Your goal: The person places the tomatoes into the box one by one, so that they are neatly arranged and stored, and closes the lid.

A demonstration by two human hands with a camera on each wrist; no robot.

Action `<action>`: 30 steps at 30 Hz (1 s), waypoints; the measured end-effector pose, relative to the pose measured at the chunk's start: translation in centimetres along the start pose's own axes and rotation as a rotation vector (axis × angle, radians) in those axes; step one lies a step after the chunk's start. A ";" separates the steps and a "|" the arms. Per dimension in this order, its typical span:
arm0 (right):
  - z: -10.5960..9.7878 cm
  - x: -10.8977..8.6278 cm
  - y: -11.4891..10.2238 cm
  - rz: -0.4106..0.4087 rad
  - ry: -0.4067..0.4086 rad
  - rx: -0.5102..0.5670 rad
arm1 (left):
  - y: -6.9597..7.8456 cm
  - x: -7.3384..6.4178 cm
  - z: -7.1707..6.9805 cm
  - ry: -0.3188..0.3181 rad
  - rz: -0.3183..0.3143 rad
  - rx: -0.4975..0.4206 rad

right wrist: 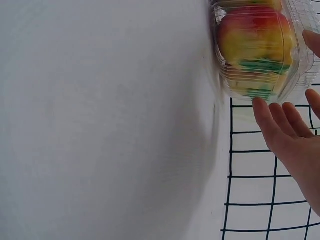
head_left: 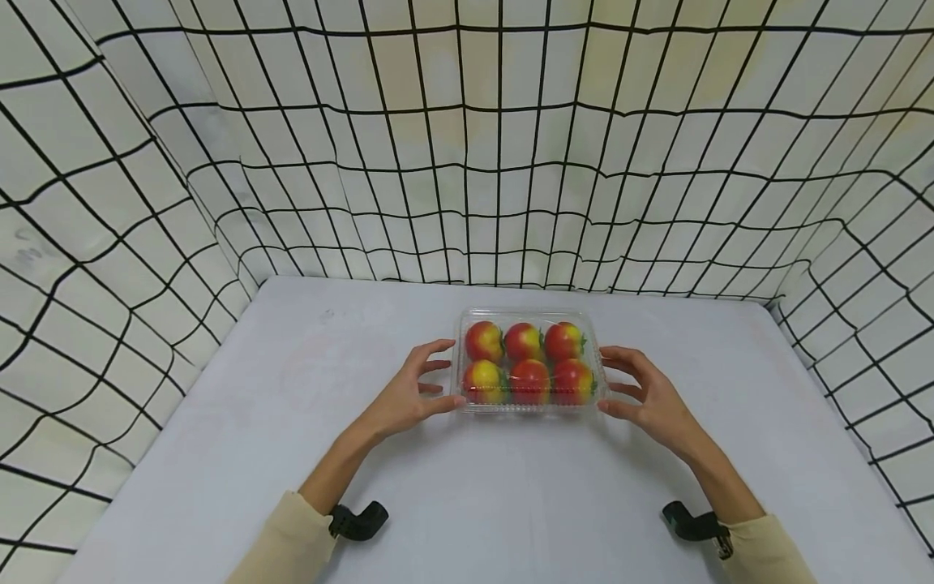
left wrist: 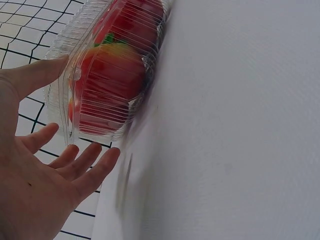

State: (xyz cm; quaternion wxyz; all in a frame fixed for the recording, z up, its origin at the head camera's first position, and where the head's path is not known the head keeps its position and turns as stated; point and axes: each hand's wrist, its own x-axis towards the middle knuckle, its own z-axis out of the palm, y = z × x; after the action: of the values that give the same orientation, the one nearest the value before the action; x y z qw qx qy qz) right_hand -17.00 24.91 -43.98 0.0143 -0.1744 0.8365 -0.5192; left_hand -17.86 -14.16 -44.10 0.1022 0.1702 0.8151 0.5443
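A clear plastic clamshell box (head_left: 529,410) with a lidded top sits on the white table. Inside it, several red-and-yellow round fruits (head_left: 529,381) with small green leaves lie in two rows. My left hand (head_left: 412,393) is at the box's left side, fingers spread, with the thumb tip right at the near left corner. In the left wrist view the thumb (left wrist: 42,77) overlaps the rim, and the other fingertips lie just beside the end wall. My right hand (head_left: 645,393) mirrors this on the right side, its fingertips (right wrist: 258,102) close to the end wall.
The white table (head_left: 525,503) is enclosed at the back and both sides by black netting (head_left: 499,170) in front of pale walls. A dark wrist mount (head_left: 359,521) sits on the left wrist and another dark mount (head_left: 689,521) on the right.
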 end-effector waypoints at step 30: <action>1.2 -1.5 -0.2 0.229 -0.062 0.259 | -0.6 -0.3 0.3 -0.093 -0.098 -0.209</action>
State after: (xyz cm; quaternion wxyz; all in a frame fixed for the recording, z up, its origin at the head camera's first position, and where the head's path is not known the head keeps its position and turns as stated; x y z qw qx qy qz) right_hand -15.24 24.24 -44.59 0.1215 -0.0908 0.7764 -0.6118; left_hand -17.58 -14.28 -44.80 0.1834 0.1435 0.7558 0.6120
